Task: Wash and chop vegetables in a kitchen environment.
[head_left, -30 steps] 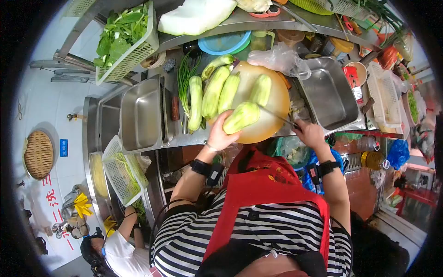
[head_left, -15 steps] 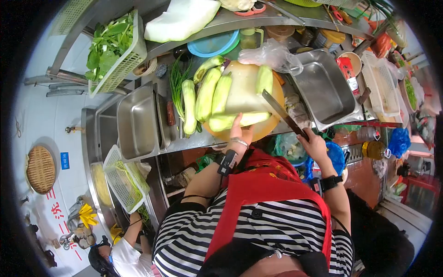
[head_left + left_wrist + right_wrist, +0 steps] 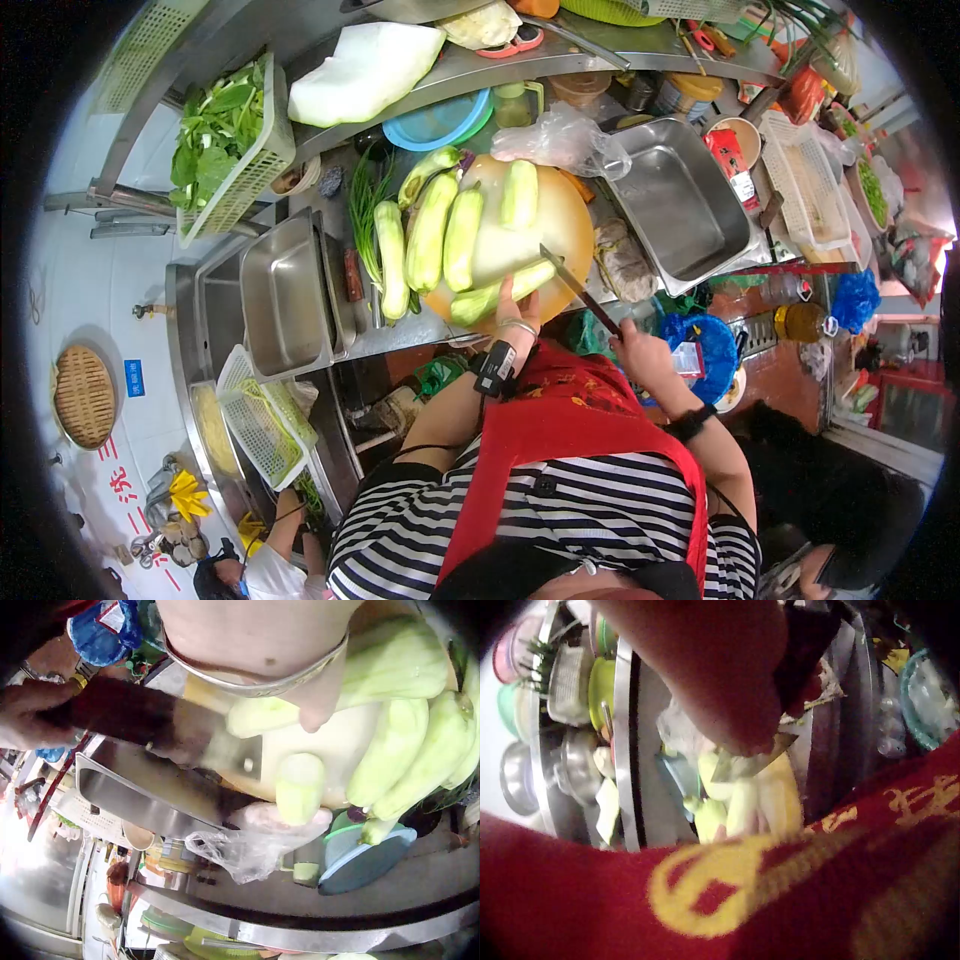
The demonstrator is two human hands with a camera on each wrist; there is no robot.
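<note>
In the head view my left hand [image 3: 520,308] holds a pale green zucchini [image 3: 475,305] along the near edge of the round cutting board [image 3: 560,220]. A finger shows over its side in the left wrist view. My right hand [image 3: 640,355] grips the dark handle of a knife [image 3: 580,290], whose blade lies at the zucchini's right end. A shorter zucchini piece [image 3: 300,791] with a flat end sits farther back on the board. Several whole zucchinis [image 3: 430,235] lie side by side at the board's left. The right wrist view shows the knife only partly.
An empty steel pan [image 3: 690,200] stands right of the board, a clear plastic bag [image 3: 565,145] behind it. Green onions [image 3: 368,220] lie at the left, beside another steel pan [image 3: 285,300]. A raised shelf with white melon [image 3: 365,70] runs across the back. Another person [image 3: 270,575] is at lower left.
The zucchini, first held up and pointing away, was laid crosswise on the board's near edge. The knife swung away from it, then came back to its right end.
</note>
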